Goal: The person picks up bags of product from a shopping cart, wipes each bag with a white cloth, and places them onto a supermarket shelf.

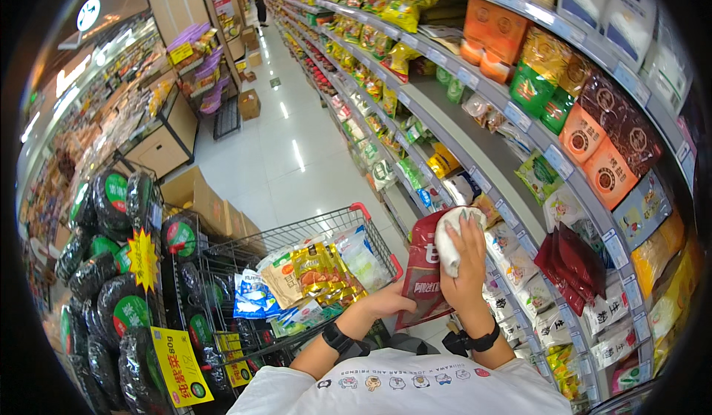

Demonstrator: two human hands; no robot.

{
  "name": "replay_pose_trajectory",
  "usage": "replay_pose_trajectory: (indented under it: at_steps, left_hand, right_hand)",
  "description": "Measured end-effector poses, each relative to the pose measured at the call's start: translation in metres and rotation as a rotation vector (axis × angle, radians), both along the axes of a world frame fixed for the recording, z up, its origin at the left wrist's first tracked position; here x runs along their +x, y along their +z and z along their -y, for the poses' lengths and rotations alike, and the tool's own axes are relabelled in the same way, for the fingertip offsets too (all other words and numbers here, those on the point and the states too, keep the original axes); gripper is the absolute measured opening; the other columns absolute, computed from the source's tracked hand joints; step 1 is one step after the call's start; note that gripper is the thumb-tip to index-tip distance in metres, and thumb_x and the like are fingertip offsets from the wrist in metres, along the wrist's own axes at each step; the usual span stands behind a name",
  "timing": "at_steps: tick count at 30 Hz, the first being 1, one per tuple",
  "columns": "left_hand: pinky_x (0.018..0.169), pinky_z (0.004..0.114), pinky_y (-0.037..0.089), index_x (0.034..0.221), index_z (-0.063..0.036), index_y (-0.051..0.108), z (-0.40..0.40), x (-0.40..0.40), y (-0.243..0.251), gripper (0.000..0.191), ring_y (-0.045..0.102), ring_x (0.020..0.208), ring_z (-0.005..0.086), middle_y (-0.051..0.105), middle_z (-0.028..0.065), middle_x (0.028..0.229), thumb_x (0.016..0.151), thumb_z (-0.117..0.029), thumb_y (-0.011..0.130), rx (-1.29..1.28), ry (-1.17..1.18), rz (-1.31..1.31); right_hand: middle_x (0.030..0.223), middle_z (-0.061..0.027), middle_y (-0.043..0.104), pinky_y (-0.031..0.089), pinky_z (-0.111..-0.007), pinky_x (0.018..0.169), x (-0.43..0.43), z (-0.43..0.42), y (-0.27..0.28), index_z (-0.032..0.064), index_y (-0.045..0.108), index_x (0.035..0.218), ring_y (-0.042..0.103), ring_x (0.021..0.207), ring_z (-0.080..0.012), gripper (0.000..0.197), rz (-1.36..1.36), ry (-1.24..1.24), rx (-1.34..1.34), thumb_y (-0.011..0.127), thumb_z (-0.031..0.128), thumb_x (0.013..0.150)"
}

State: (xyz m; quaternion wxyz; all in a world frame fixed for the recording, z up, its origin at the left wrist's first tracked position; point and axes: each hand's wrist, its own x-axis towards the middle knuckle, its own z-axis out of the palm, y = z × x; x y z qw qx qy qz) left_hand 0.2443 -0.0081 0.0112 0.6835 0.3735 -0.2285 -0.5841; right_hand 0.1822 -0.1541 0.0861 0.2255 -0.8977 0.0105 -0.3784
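Note:
My left hand (389, 302) grips the lower left side of a dark red plastic food pouch (418, 281) that bears white writing. My right hand (466, 259) presses a white cloth (448, 243) against the pouch's upper right face, covering part of it. Left of the pouch stands a wire shopping cart (295, 219) with red corner pieces. Inside it lie gold food packets (318, 270), a beige packet (281, 286), a blue and white packet (253, 298) and a clear bag (361, 262). On the shelf at right, similar dark red pouches (573, 265) lean together.
Tiered grocery shelves (473, 142) run along my right, holding bagged goods. Round black-wrapped packages (119, 304) with green labels are piled at left beside yellow price signs (181, 367). Cardboard boxes (208, 198) sit beyond the cart. A person (259, 6) stands far down the tiled aisle (289, 137).

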Motion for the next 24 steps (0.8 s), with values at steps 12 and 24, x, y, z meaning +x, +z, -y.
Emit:
replay_pose_trajectory:
  at_steps: [12,24]
  left_hand:
    - [0.083,0.031,0.04,0.117,-0.0036,0.036,-0.067,0.029,-0.008,0.054,0.047,0.099,0.0178,0.047,0.0084,0.109,0.067,0.008,0.054,-0.023,0.433,-0.097]
    - [0.084,0.033,0.04,0.11,0.0008,0.043,-0.115,0.048,0.029,0.049,0.05,0.096,0.0207,0.051,0.0102,0.104,0.062,0.005,0.05,-0.177,0.607,-0.102]
  right_hand:
    - [0.122,-0.0118,0.037,0.02,-0.049,0.093,0.04,-0.089,-0.025,0.0154,0.051,0.11,0.031,0.113,-0.0357,0.044,-0.124,0.393,-0.185,0.053,0.02,0.066]
    - [0.122,-0.0179,0.036,0.023,-0.042,0.094,0.057,-0.086,-0.032,0.0037,0.043,0.116,0.028,0.116,-0.0351,0.048,-0.055,0.342,0.433,0.046,0.006,0.069]
